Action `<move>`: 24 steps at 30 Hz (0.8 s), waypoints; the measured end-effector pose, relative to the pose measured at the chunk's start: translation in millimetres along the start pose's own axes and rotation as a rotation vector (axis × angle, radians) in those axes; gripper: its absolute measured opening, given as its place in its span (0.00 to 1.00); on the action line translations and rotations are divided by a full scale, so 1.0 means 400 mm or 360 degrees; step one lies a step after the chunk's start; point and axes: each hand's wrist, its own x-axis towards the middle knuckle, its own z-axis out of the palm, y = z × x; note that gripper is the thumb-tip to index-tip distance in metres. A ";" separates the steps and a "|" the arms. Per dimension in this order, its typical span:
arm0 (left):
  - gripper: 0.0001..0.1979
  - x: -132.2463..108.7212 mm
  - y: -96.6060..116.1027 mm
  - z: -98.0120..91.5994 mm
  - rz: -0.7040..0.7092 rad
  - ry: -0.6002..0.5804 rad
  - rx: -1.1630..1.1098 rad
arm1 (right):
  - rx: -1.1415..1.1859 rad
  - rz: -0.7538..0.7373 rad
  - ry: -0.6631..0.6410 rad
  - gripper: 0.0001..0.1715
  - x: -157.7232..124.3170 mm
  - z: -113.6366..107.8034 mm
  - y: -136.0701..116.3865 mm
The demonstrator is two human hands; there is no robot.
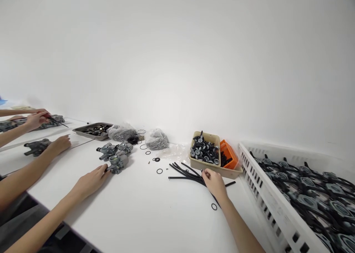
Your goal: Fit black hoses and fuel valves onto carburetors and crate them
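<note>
My left hand [93, 179] reaches to a grey metal carburetor [118, 163], its fingers closed at the near-left end of the part. Two more carburetors, one [107, 149] and another [125, 147], sit just behind it. Over a loose bunch of thin black rubber hoses [188, 175] is my right hand [215, 183], thumb and fingers pinched together. A tiny dark tip shows at the pinch, too small to name. Behind that hand, a beige bin [219, 138] holds black-and-silver fittings [203, 149]. Black rubber rings, such as one O-ring [159, 171], lie between the hands.
At the right stands a white slatted crate [266, 201] full of black-and-metal parts. An orange basket [229, 155] sits beside the bin. Clear bags [156, 139] and a grey tray [91, 131] line the wall. Co-workers' hands [59, 144] work at the left, one holding a screwdriver [57, 120].
</note>
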 end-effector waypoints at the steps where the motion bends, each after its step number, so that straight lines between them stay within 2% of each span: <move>1: 0.20 -0.002 0.010 -0.007 0.0021 0.0014 0.0036 | -0.0003 -0.0001 0.0002 0.17 0.001 0.002 0.002; 3: 0.22 -0.012 0.045 -0.025 0.0050 0.0061 0.0109 | -0.0013 -0.0014 -0.0007 0.17 0.003 0.003 0.005; 5: 0.23 -0.035 0.102 -0.048 0.0115 0.0100 0.0154 | -0.0024 -0.0027 -0.0019 0.17 0.004 0.002 0.005; 7: 0.23 -0.071 0.180 -0.069 0.0294 0.0077 0.0123 | -0.0027 -0.0034 -0.0022 0.16 0.004 -0.001 0.003; 10: 0.22 -0.137 0.314 -0.081 0.0569 -0.0055 0.0004 | -0.0022 -0.0030 -0.0006 0.16 0.000 -0.006 -0.003; 14: 0.20 -0.200 0.475 -0.050 0.0918 -0.0230 -0.0121 | 0.0139 -0.0010 0.0044 0.16 -0.002 -0.010 -0.007; 17: 0.18 -0.219 0.563 -0.017 0.1121 -0.0274 -0.0148 | 0.0369 0.0019 0.0099 0.15 0.004 -0.011 -0.003; 20: 0.16 -0.220 0.625 0.006 0.1309 -0.0255 -0.0142 | 0.0504 0.0040 0.0151 0.15 0.015 -0.011 0.004; 24: 0.16 -0.209 0.675 0.025 0.1495 -0.0210 -0.0097 | 0.0721 0.0072 0.0276 0.17 0.025 -0.023 0.006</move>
